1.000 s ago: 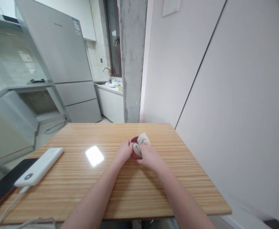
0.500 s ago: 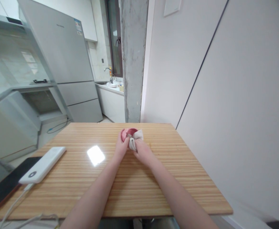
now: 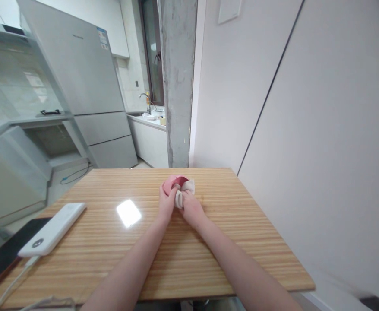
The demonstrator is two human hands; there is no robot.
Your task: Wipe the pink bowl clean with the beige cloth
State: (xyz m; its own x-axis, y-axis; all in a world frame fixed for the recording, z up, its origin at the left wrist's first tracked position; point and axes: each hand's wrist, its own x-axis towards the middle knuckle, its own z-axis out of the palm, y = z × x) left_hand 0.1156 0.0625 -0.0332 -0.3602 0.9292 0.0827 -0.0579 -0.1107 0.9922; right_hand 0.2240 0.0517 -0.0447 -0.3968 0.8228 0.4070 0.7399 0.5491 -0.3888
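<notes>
Tilted since: cup (image 3: pixel 176 181) mouth faces away (cloth (image 3: pixel 183 190) inside).

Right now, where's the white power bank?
Head view: the white power bank lies near the left edge of the wooden table, beside a dark phone, well left of both hands.

White power bank (image 3: pixel 52 229) and dark phone (image 3: pixel 1 257) on wooden table (image 3: pixel 209 255); grey fridge (image 3: pixel 89 86) and concrete pillar (image 3: pixel 176 82) behind.
</notes>
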